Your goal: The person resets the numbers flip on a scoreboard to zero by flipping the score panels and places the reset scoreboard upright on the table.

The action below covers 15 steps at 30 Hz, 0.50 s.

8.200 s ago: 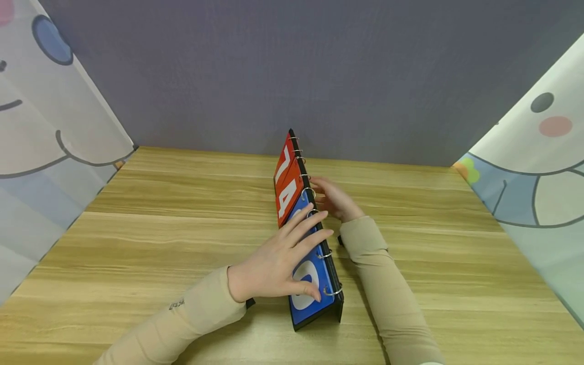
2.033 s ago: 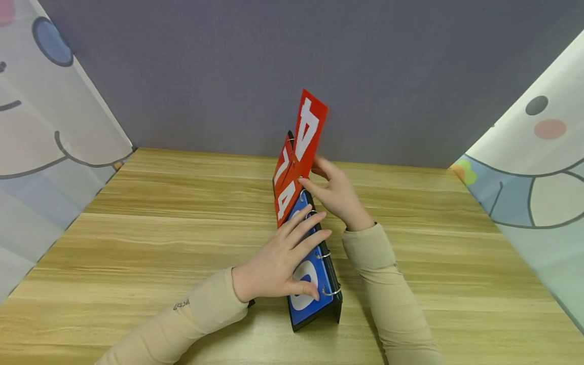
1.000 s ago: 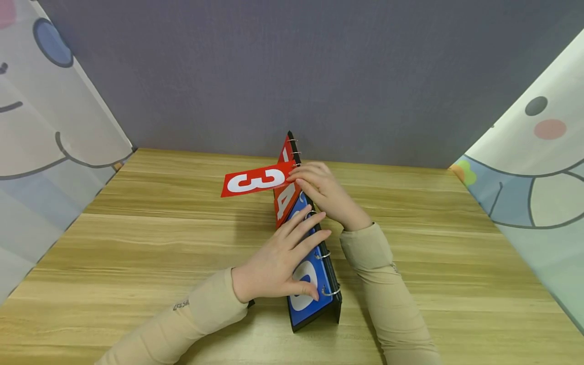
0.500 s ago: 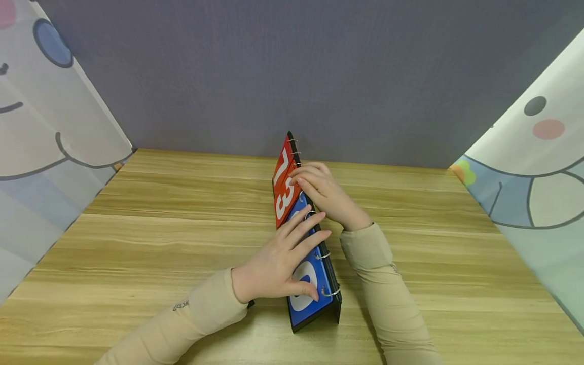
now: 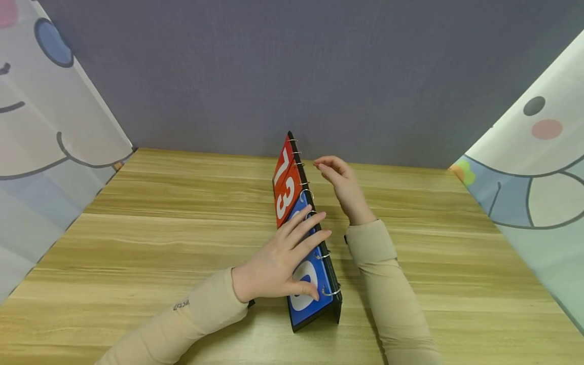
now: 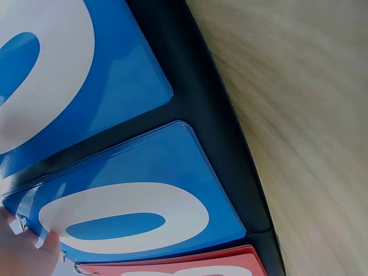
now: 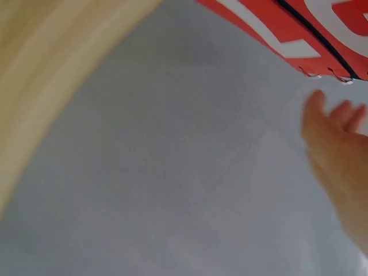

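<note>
Flip scoreboard (image 5: 300, 204) stands touching spread left grip (image 5: 279, 264), and just beside right grip (image 5: 345, 187), loosely curled, empty.

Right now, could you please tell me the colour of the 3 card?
The 3 card is red, and it shows best in the head view.

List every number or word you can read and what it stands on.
"7": far red flip card
"3": near red flip card
"0": far blue flip card
"0": near blue flip card
Dark lettering on the left sleeve: too small to read.
</note>
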{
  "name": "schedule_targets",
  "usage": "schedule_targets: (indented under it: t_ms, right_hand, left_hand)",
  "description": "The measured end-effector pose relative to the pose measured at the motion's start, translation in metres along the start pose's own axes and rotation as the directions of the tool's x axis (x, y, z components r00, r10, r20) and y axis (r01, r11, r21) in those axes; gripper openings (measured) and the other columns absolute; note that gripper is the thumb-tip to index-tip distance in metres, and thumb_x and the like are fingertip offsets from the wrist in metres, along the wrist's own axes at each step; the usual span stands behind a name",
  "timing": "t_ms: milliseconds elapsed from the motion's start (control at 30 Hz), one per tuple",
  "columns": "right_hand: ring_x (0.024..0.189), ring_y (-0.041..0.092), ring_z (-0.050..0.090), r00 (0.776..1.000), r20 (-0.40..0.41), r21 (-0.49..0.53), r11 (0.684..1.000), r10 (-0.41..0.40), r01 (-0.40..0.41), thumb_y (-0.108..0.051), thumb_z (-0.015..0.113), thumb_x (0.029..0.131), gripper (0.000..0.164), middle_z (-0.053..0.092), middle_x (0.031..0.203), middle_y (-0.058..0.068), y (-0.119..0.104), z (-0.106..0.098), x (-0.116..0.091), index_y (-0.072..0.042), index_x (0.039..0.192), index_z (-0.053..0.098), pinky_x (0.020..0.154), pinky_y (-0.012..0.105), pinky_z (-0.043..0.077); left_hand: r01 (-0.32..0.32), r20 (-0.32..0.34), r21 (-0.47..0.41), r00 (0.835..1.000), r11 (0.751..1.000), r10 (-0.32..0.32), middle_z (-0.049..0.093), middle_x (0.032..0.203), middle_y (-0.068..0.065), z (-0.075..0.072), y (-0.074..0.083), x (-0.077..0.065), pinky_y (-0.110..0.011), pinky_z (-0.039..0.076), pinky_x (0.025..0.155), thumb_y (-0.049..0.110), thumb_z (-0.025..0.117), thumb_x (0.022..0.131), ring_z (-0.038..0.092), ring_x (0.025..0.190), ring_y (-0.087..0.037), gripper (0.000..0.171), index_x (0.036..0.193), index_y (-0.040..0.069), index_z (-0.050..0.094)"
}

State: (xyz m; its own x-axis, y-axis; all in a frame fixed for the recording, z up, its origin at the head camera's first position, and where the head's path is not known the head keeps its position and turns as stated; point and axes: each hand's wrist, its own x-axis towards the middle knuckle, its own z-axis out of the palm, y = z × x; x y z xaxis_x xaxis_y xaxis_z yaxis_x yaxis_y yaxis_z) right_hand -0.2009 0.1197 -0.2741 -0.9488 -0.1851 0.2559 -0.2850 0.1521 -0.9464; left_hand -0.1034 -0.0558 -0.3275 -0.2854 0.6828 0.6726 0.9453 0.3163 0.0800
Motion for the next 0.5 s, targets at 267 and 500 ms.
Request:
schedule_targets:
  t_ms: [267,500]
  right_hand:
    - [0.138,0.040,0.026,0.934,0.119,0.219,0.909,0.337,-0.355,-0.023,0.040,0.100,0.051,0.026,0.149,0.026,0.022,-0.005,0.011,0.005,0.141,0.029,0.112,0.049,0.023]
    - [0.140,0.042,0.022,0.847,0.267,0.135,0.853,0.459,-0.505,-0.031,0.038,0.100,0.060,0.017,0.153,0.020,0.041,-0.006,0.013,-0.003,0.148,0.017,0.109,0.050,0.029]
  left_hand:
    - [0.013,0.017,0.008,1.000,1.000,-0.013,0.022,0.152,-0.020,0.000,0.000,-0.001,-0.051,0.015,0.114,0.069,0.018,0.086,0.015,0.143,-0.040,0.088,0.141,0.002,0.031]
    - [0.004,0.012,0.003,1.000,1.000,-0.004,0.022,0.152,-0.020,0.000,-0.001,0.000,-0.050,0.015,0.114,0.069,0.019,0.086,0.016,0.142,-0.041,0.088,0.142,0.003,0.030]
